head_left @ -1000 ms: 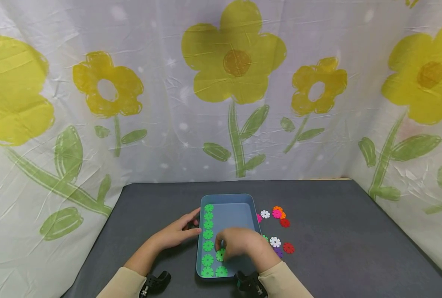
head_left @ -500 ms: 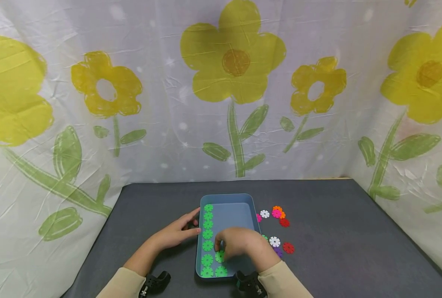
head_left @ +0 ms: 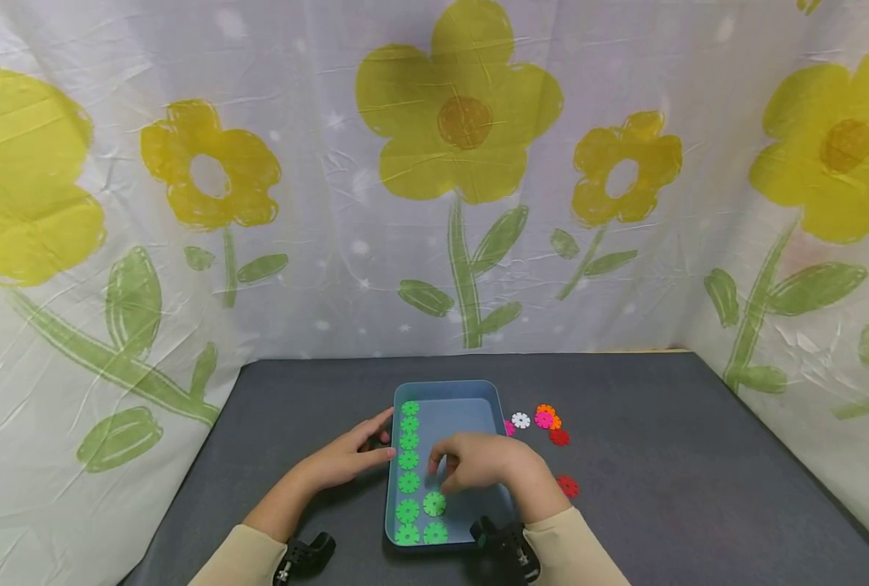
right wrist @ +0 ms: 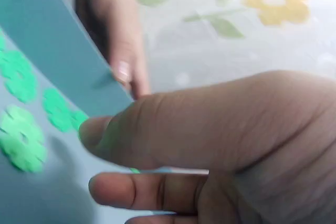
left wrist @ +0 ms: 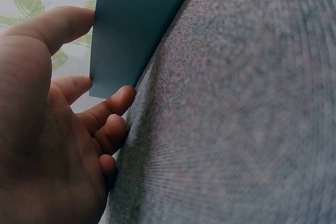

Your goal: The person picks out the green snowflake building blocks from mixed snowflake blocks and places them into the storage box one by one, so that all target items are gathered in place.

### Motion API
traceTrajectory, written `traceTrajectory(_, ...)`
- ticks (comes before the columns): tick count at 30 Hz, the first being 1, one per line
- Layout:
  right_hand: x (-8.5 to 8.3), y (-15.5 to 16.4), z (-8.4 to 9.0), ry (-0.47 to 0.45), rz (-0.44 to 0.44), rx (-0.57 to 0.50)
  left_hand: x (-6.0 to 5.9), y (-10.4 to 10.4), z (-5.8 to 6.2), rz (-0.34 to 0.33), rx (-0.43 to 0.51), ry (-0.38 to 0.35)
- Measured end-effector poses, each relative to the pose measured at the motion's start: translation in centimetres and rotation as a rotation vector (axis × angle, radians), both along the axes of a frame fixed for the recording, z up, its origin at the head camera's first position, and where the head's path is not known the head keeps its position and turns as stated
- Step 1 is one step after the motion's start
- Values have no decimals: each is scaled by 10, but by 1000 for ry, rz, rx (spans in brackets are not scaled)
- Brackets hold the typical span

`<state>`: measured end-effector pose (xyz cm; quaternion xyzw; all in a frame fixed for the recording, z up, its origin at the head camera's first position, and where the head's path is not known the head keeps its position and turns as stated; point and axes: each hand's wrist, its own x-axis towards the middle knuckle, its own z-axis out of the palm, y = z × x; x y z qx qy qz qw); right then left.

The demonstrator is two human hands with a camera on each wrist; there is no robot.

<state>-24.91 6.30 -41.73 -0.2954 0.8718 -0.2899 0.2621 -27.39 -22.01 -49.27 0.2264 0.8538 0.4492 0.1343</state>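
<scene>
A blue tray sits on the dark grey table. Inside it, several green flower discs form a column along the left wall. Two more lie beside them at the near end, one of them uncovered. My right hand hovers over the tray's middle with fingers loosely bent, and nothing shows between them. My left hand lies on the table with thumb and fingers touching the tray's left wall. The right wrist view shows green discs on the tray floor.
Loose discs lie on the table right of the tray: white, pink, orange, and two red. A flower-printed cloth hangs behind and at both sides.
My right hand has lifted off the green disc in the second column and moved a little farther away. That disc now lies uncovered. The left hand has stayed put.
</scene>
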Motion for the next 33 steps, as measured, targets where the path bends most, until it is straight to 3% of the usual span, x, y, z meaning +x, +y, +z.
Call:
traceTrajectory(7,-11,30,10,26,-44,-125,-1,1,-1,9,-18,-3)
traceTrajectory(13,-20,60,16,-11,-102,-248,-2,0,0,0,-19,9)
traceTrajectory(18,-27,84,15,5,-170,-292,-1,0,1,-5,-14,16)
traceTrajectory(25,-36,108,-1,0,-268,-283,-1,0,-1,8,-24,20)
traceTrajectory(33,-43,118,-34,-70,-302,-252,0,1,0,-1,4,18)
